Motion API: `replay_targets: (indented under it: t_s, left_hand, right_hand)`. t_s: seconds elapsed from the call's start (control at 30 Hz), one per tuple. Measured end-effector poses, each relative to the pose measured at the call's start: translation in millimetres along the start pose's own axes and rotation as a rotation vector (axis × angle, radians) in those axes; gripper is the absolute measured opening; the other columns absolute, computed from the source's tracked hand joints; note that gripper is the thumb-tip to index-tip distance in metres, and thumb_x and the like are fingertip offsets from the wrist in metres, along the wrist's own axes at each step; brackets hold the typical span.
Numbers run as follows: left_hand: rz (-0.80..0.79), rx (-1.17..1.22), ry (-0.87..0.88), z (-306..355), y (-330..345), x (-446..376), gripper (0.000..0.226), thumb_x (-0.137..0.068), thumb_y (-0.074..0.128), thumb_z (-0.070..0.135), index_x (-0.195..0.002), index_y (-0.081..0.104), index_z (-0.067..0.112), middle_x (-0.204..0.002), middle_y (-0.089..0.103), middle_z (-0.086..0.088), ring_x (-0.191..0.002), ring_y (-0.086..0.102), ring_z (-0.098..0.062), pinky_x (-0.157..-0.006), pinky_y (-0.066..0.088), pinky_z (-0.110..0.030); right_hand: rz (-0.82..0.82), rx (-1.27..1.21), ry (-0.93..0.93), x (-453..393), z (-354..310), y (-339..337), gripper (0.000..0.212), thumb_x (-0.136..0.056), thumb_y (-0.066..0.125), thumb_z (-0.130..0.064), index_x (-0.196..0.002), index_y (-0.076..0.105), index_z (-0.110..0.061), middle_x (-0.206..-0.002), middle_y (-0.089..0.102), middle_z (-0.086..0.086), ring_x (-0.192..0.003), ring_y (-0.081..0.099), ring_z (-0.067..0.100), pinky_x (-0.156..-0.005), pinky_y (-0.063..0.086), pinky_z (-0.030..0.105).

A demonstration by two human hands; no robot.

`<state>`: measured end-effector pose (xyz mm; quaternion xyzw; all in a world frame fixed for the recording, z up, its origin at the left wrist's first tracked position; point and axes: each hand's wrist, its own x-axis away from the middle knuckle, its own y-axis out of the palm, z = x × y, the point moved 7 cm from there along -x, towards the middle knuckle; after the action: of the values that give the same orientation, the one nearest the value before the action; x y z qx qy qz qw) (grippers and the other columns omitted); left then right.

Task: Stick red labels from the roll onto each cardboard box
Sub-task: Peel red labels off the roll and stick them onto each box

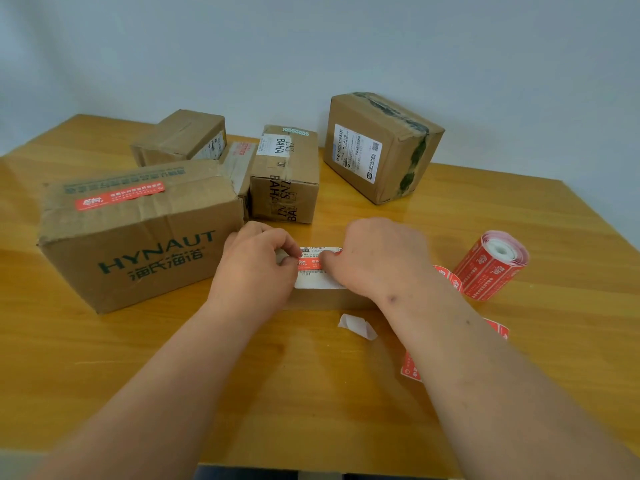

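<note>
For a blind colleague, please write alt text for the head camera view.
Both hands, left hand and right hand, press a red label onto a small cardboard box on a wooden table. The label roll lies right; the HYNAUT box already wears one.

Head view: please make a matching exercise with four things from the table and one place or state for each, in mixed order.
Things:
1. HYNAUT box
2. label roll
3. white backing scrap
4. small box

Places or states:
A. under both hands
B. lying right of the hands
C. red label already on top
D. crumpled, near the table's front edge

Pairs: 1-C, 2-B, 3-D, 4-A
</note>
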<state>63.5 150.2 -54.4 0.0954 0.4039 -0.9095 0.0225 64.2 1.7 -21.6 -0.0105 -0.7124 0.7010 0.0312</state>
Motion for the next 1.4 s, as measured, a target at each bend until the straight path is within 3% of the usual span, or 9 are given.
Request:
replay_targets:
  t_s: [0.23, 0.4, 0.5, 0.6, 0.77, 0.93, 1.07, 1.23, 1.4]
  left_hand:
    - [-0.010, -0.003, -0.023, -0.4, 0.4, -0.5, 0.017, -0.091, 0.061, 0.018, -0.085, 0.061, 0.034, -0.111, 0.053, 0.007, -0.113, 0.045, -0.017, -0.094, 0.039, -0.028]
    - [0.009, -0.021, 0.019, 4.0, 1.3, 0.9, 0.016, -0.095, 0.056, 0.017, -0.094, 0.064, 0.031, -0.114, 0.056, 0.008, -0.113, 0.045, -0.016, -0.095, 0.039, -0.028]
    - [0.040, -0.029, 0.057, 5.6, 2.9, 4.1, 0.018, -0.098, 0.051, 0.018, -0.102, 0.066, 0.027, -0.115, 0.057, 0.006, -0.110, 0.046, -0.016, -0.093, 0.040, -0.030]
    - [0.071, -0.071, 0.014, 6.0, 4.0, 3.3, 0.016, -0.096, 0.052, 0.034, -0.104, 0.063, 0.025, -0.114, 0.056, 0.004, -0.110, 0.044, -0.018, -0.091, 0.038, -0.031]
    - [0.003, -0.138, -0.034, 5.3, 12.1, -0.4, 0.046, -0.081, 0.059, 0.063, -0.109, 0.060, 0.027, -0.116, 0.051, 0.003, -0.116, 0.041, -0.021, -0.093, 0.041, -0.035]
    - [-0.005, -0.101, -0.052, 3.2, 15.2, 1.9, 0.034, -0.087, 0.061, 0.049, -0.112, 0.056, 0.027, -0.119, 0.052, 0.003, -0.116, 0.042, -0.020, -0.094, 0.039, -0.033]
    - [-0.026, -0.095, -0.061, 3.4, 19.3, 3.5, 0.024, -0.096, 0.052, 0.037, -0.117, 0.054, 0.026, -0.123, 0.052, 0.003, -0.121, 0.039, -0.021, -0.100, 0.035, -0.034]
    - [0.012, -0.069, -0.094, -0.6, 23.4, 5.4, 0.023, -0.101, 0.039, 0.023, -0.117, 0.055, 0.025, -0.124, 0.052, 0.000, -0.122, 0.037, -0.024, -0.101, 0.030, -0.033]
    - [-0.005, 0.015, -0.150, -5.8, 22.2, 6.1, 0.028, -0.103, 0.034, 0.017, -0.119, 0.056, 0.023, -0.127, 0.051, -0.002, -0.122, 0.037, -0.024, -0.091, 0.027, -0.026]
  right_hand:
    - [-0.022, 0.014, 0.110, 0.4, 16.6, -11.6, 0.047, -0.078, 0.055, -0.069, -0.066, 0.052, -0.023, -0.070, 0.055, -0.004, -0.067, 0.053, 0.017, -0.076, 0.049, 0.039]
    - [0.074, -0.041, 0.115, 3.4, 32.4, -11.3, 0.034, -0.092, 0.045, -0.048, -0.069, 0.047, -0.024, -0.072, 0.054, -0.004, -0.065, 0.049, 0.015, -0.067, 0.041, 0.036]
    - [0.138, -0.116, 0.111, 3.5, 31.8, -5.8, 0.027, -0.091, 0.045, -0.047, -0.089, 0.055, -0.022, -0.093, 0.058, -0.001, -0.089, 0.055, 0.022, -0.079, 0.045, 0.039]
    - [0.136, -0.165, 0.098, 5.2, 25.5, 2.9, 0.043, -0.088, 0.047, -0.057, -0.115, 0.054, -0.023, -0.117, 0.050, 0.003, -0.112, 0.046, 0.025, -0.092, 0.043, 0.043]
    - [0.072, -0.165, 0.087, 7.7, 21.2, 16.6, 0.057, -0.085, 0.044, -0.067, -0.123, 0.049, -0.025, -0.124, 0.044, 0.004, -0.117, 0.042, 0.026, -0.094, 0.041, 0.043]
    - [-0.003, -0.224, 0.027, 9.4, 20.5, 23.7, 0.042, -0.094, 0.043, -0.051, -0.125, 0.050, -0.023, -0.123, 0.046, 0.004, -0.113, 0.049, 0.026, -0.096, 0.041, 0.042]
    - [-0.052, -0.336, -0.017, 10.8, 23.1, 27.2, 0.027, -0.098, 0.047, -0.028, -0.121, 0.053, -0.017, -0.118, 0.048, 0.005, -0.098, 0.050, 0.020, -0.084, 0.045, 0.033]
    - [0.010, -0.371, -0.039, 15.1, 18.7, 30.3, 0.028, -0.100, 0.036, -0.041, -0.103, 0.055, -0.021, -0.094, 0.050, -0.002, -0.089, 0.051, 0.017, -0.073, 0.042, 0.031]
    - [-0.043, -0.419, -0.061, 13.9, 18.9, 32.6, 0.033, -0.101, 0.038, -0.040, -0.122, 0.055, -0.021, -0.114, 0.053, 0.000, -0.095, 0.046, 0.013, -0.077, 0.040, 0.027]
